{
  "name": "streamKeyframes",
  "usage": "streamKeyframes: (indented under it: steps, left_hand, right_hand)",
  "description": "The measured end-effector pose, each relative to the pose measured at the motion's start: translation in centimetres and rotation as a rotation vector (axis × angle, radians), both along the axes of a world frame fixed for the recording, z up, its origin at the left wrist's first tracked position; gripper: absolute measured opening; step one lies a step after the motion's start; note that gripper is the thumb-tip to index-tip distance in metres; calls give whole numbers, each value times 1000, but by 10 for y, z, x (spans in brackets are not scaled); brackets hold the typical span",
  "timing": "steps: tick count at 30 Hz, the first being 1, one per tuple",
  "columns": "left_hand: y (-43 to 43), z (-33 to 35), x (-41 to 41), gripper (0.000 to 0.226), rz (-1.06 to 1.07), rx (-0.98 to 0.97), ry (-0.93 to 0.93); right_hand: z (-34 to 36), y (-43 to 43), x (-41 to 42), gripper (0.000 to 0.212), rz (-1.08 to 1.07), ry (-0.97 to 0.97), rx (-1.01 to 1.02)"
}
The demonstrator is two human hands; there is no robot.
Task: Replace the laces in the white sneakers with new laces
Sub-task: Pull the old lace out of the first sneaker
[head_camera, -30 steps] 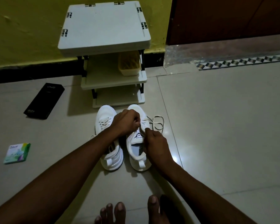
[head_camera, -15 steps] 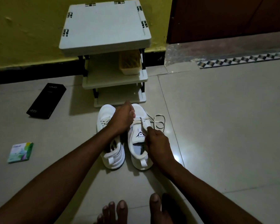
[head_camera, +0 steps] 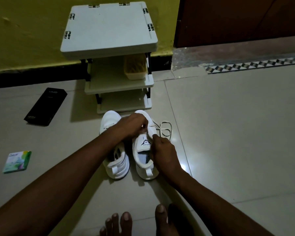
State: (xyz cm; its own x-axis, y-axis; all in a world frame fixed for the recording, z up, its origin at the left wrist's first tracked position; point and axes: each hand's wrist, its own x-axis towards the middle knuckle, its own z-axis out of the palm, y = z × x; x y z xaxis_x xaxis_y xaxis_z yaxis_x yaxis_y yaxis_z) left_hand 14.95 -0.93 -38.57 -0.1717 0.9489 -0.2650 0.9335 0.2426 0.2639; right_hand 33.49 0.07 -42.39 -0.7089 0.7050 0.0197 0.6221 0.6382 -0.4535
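Glazed pale tile forms the floor (head_camera: 237, 133), the working surface for this task. A three-tier plastic rack (head_camera: 107, 28) stands against the yellow wall at 12 o'clock from the shoes, with a yellow basket (head_camera: 135, 67) on its middle shelf. A black Vivo phone box (head_camera: 45, 106) lies at 10 o'clock and a small green-and-white carton (head_camera: 17, 161) at 9 o'clock.

The two white sneakers sit side by side, toes toward the rack. The sneaker at 9 o'clock of the pair (head_camera: 117, 169) is untouched, and the left forearm crosses over it. The sneaker at 3 o'clock (head_camera: 144, 160) is the work item, its printed tongue exposed.

The left hand (head_camera: 133, 125) rests over the forefoot with its fingers curled, and its fingertips appear to pinch the lace (head_camera: 165, 130) at the eyelet rows. The right hand (head_camera: 163, 152) lies along the shoe's outer side, thumb and forefinger pinching the same lace beside the tongue. The slack lies looped on the floor at 2 o'clock from that shoe.

Step in hand, as judged: working the lace through the upper eyelets of the first sneaker, probably to remove it. Whether this lace is old or new cannot be determined.

Next move: hold the upper steady with one hand, draw the lace free one eyelet row at a time, and keep the slack from snagging.
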Motion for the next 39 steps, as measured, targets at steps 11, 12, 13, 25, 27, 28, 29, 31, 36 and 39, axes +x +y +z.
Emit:
streamKeyframes:
  steps: [11, 12, 13, 25, 27, 28, 29, 31, 36, 39]
  left_hand:
    - [-15, 0, -38, 20, 128, 149, 28]
    - [-17, -4, -37, 17, 107, 111, 20]
    - [-18, -8, -37, 14, 89, 70, 10]
    - [-25, -6, -32, 18, 60, 203, 15]
    - [-26, -2, -26, 17, 80, 352, 70]
    - [-27, -1, -22, 21, 88, 421, 90]
    - [-28, -1, -20, 24, 95, 483, 91]
    - [-30, 1, -16, 25, 118, 579, 72]
    - [-29, 15, -11, 17, 171, 733, 39]
    - [-28, 27, -11, 24, 227, 813, -36]
  right_hand:
    - [-2, 0, 1, 39, 0, 27, -36]
    - [-2, 0, 1, 40, -2, 22, -40]
    - [-1, 0, 1, 41, -2, 18, -41]
    - [9, -1, 3, 33, 45, 0, -57]
    - [10, 0, 4, 27, 58, -28, -50]
    - [9, 2, 5, 27, 65, -33, -42]
    - [10, 3, 6, 28, 67, -50, -46]
    - [10, 6, 8, 29, 66, -77, -51]
    - [9, 10, 7, 24, 96, -125, -27]
    - [14, 10, 6, 20, 107, -179, -26]
